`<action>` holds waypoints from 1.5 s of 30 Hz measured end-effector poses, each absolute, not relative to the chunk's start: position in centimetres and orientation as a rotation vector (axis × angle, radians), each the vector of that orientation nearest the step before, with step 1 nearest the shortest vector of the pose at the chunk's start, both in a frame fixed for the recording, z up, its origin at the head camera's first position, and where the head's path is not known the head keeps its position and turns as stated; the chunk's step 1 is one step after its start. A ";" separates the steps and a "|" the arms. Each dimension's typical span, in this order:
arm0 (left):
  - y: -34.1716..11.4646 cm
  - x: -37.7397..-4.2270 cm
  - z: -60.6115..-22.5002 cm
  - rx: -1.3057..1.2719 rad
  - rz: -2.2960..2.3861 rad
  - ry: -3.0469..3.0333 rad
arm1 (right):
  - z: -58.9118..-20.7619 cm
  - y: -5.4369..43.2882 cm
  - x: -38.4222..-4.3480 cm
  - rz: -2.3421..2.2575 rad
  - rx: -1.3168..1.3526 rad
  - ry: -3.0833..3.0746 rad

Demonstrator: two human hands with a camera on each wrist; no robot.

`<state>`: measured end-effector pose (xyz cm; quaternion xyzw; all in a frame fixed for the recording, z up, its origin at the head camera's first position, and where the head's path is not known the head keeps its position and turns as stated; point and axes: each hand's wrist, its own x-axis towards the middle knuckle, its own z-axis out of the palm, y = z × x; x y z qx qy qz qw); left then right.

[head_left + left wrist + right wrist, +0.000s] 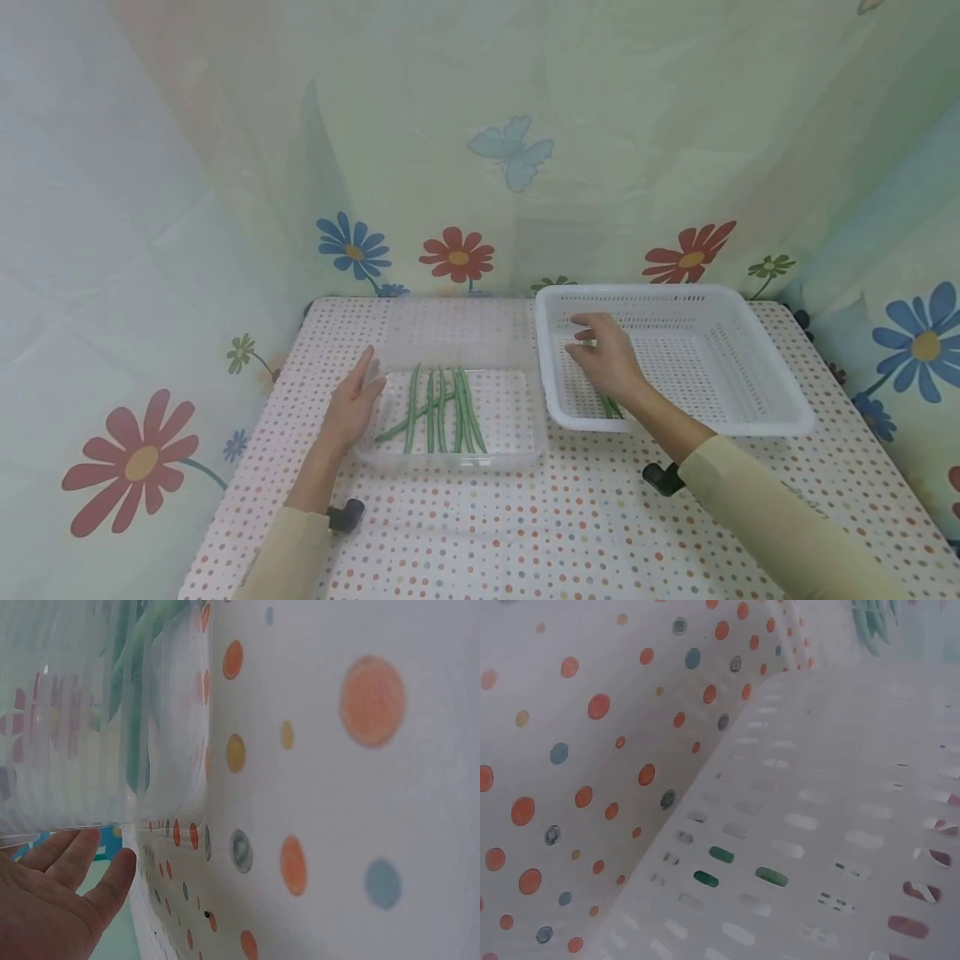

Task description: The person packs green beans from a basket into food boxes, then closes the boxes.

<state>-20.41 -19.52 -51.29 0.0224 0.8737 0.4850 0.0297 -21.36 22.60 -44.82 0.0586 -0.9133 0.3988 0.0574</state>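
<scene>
Several green beans (441, 421) lie in a clear plastic container (517, 457), most lengthwise with one slanting across. At the container's left side is my left hand (352, 408), fingers extended along its wall. The left wrist view has the same hand (67, 892) with spread fingers close to the ribbed clear wall (67, 772). My right hand (609, 358) reaches into the left part of a white slotted basket (772, 417), thumb and fingers apart. Beneath it are green beans (610, 407), partly covered by the hand. The right wrist view shows the basket wall (780, 795), with that hand hidden.
A translucent lid-like panel (457, 321) extends behind the clear container. Both containers stand side by side on a dotted tablecloth (480, 542). A flower-printed curtain (585, 200) hangs along the table's back and sides.
</scene>
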 end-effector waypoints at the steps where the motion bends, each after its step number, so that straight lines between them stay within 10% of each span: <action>1: -19.5 -20.4 -51.3 0.070 1.499 2.693 | -44.9 22.7 -21.4 1.211 0.178 -2.775; 45: -19.6 -20.6 -51.8 0.052 1.517 2.674 | -47.6 25.4 -23.2 0.800 0.116 -3.175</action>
